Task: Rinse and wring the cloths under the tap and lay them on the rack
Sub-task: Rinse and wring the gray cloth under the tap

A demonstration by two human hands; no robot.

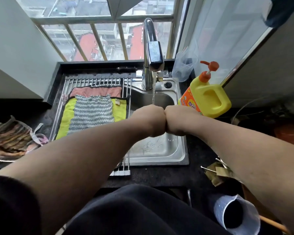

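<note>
Forearms outstretched, the left hand (148,119) and right hand (178,119) meet knuckle to knuckle under the running tap (152,53), fingers tucked beneath, their grip impossible to tell. A pink cloth (95,91), yellow cloth (119,111) and grey cloth (92,112) lie flat on the rack (95,80) alongside.

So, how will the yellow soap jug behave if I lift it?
The yellow soap jug looks rigid plastic with a moulded handle, so probably an easy grip. It is opaque, so its weight cannot be judged. Near running water, it may be slippery.
</note>
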